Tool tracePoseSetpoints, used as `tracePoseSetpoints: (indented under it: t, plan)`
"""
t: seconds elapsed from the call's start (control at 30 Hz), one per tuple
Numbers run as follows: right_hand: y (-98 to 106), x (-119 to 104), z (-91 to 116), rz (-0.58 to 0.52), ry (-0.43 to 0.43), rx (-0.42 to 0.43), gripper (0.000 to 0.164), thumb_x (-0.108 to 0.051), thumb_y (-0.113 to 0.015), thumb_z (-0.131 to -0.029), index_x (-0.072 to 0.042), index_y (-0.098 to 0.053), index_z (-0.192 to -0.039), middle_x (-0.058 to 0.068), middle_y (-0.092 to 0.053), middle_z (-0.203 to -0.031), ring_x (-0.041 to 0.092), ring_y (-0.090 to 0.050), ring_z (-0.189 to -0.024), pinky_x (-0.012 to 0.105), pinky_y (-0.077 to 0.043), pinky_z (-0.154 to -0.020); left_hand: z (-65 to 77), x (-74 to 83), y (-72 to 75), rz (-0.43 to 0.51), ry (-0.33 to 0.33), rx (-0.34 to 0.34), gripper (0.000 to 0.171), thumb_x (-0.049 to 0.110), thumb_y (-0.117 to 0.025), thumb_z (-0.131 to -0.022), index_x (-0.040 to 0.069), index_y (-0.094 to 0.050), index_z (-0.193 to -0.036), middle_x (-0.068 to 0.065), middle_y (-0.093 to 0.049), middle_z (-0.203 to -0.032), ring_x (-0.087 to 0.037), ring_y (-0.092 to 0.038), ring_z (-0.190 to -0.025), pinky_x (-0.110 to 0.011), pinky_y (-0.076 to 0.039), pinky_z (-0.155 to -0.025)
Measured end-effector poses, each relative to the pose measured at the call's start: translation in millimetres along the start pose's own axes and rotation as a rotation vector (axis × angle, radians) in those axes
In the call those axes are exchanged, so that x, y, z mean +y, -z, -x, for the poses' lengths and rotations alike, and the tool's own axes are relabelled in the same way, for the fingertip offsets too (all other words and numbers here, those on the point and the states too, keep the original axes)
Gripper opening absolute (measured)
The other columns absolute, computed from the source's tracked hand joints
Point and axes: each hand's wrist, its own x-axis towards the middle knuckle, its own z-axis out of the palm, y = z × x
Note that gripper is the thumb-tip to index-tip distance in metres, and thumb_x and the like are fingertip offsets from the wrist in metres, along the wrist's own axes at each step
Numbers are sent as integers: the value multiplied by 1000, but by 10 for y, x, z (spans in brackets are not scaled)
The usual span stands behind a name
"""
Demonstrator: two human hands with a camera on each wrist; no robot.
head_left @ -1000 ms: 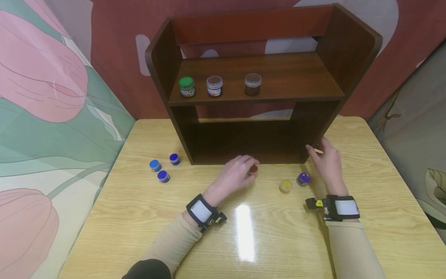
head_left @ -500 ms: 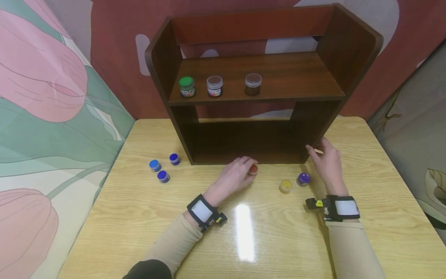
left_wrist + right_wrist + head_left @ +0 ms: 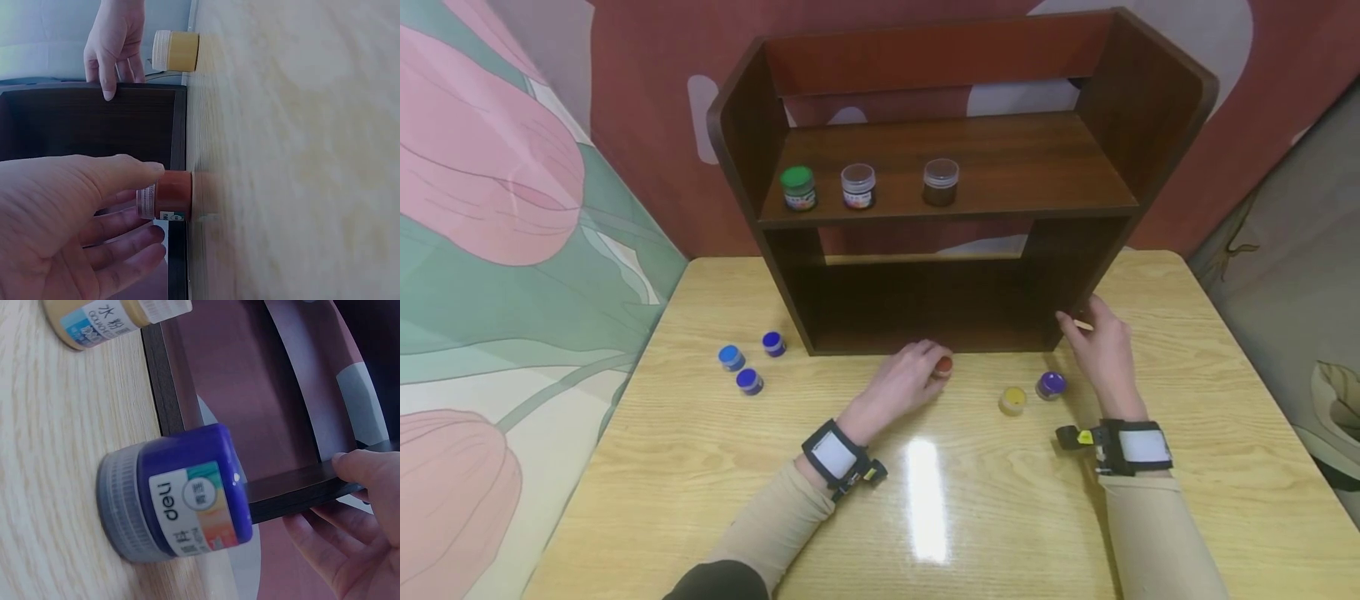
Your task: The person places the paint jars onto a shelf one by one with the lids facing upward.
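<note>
In the head view my left hand [image 3: 904, 385] is at a small red-brown paint jar [image 3: 943, 367] just in front of the shelf's bottom edge. The left wrist view shows this jar upright on the table, clear cap up, with the thumb [image 3: 134, 175] against its side and the fingers curved behind it. My right hand [image 3: 1105, 354] grips the dark wooden shelf [image 3: 947, 215] by its right side panel, thumb on the front edge, fingers behind. Near that hand, a purple paint jar [image 3: 187, 494] stands upside down on its clear cap. A yellow paint jar [image 3: 1012, 402] stands beside it.
Several blue paint jars [image 3: 749, 382] stand on the wooden table [image 3: 1015, 500] at the left. Up on the shelf's upper board are a green jar [image 3: 798, 187], a clear-topped jar [image 3: 858, 185] and a dark jar [image 3: 941, 182]. A patterned cloth backdrop [image 3: 647, 125] lies behind.
The left hand's fingers have drawn in slightly at the red-brown jar, so more of its top shows. The right hand keeps its hold on the shelf. The head view has shifted a little.
</note>
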Motion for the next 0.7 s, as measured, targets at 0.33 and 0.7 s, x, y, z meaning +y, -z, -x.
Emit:
tracePoseSetpoints:
  t: [0.33,0.7]
  plan:
    - [-10,15,15,2,2,14,35,-23,-60,-100,3,-59,-123,28,-68,-118,45,-67,-109,49,-55,-85,5,-22,-34,51,25,-20,35,21,-73,-91,9,-64,-123,-6,-68,-120,-19,-67,-107,-27,-58,-91]
    - [-18,15,-4,14,21,21,34,-22,-60,-100,3,-59,-123,27,-68,-117,45,-68,-108,49,-56,-84,9,-17,-41,85,64,-38,34,17,-69,-94,7,-62,-126,-8,-68,-118,-18,-68,-106,-25,-59,-89]
